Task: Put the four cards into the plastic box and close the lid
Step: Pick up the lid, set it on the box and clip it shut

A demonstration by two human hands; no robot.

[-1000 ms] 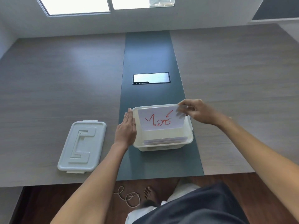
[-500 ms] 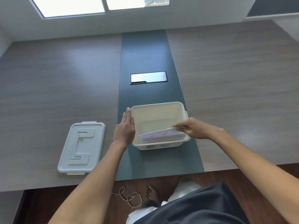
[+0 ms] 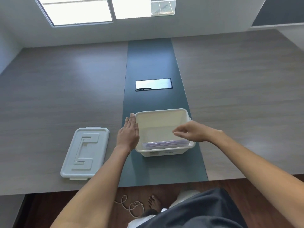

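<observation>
A white plastic box [image 3: 164, 113] stands uncovered on the dark centre strip of the table. A stack of white cards [image 3: 164, 143] lies inside it against the near wall; only their edges show. My left hand [image 3: 129, 133] rests flat against the box's left outer wall, fingers straight. My right hand [image 3: 191, 131] hovers over the box's right side just above the cards, fingers loosely apart and holding nothing. The white lid [image 3: 85, 153] lies flat on the table to the left of the box, apart from both hands.
A black rectangular panel [image 3: 153, 84] is set into the dark strip [image 3: 148, 63] beyond the box. The table's near edge runs just below the box and lid. A looped cord [image 3: 131, 207] and a bare foot show on the floor below.
My right hand lowered the card with red writing into the box, laid it on the stack and let go. It now hovers above, empty. My left hand stayed put.
</observation>
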